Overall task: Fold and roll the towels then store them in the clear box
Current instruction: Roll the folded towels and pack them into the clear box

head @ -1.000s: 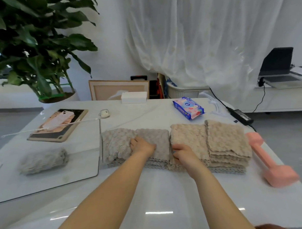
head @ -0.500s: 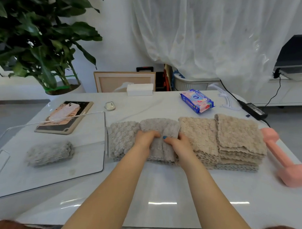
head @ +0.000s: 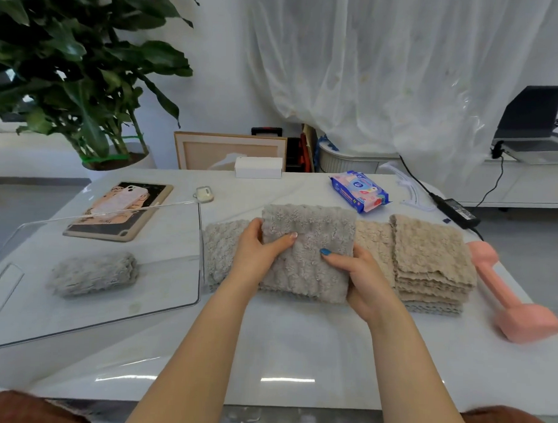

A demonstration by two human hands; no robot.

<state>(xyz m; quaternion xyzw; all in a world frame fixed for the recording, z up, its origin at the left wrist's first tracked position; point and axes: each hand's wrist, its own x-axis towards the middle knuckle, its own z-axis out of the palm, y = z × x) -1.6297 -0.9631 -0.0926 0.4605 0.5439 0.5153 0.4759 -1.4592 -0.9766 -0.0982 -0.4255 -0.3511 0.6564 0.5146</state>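
At the middle of the white marble-look table [head: 298, 348], both hands grip one folded grey fluffy towel [head: 306, 253] and hold it tilted up toward the camera. The left hand [head: 259, 250] clasps its left edge, thumb laid across the front; the right hand [head: 362, 277] clasps the lower right side, a blue-painted thumbnail pressed on the cloth. Behind and to the left of the held towel lies a low stack of grey knobbly towels [head: 221, 250] on the table. To the right sits a stack of beige fluffy towels [head: 373, 243], and touching it further right a taller pile of beige folded towels [head: 431, 261]. Just beyond that pile lies a pink dumbbell [head: 512, 295]. On the left stands the clear plastic box [head: 200, 240], its wall just beside the grey stack, with one rolled grey towel [head: 92, 274] lying inside. Farther back rest a tablet with a phone on it [head: 119, 210] and a blue packet of wipes [head: 359, 190].
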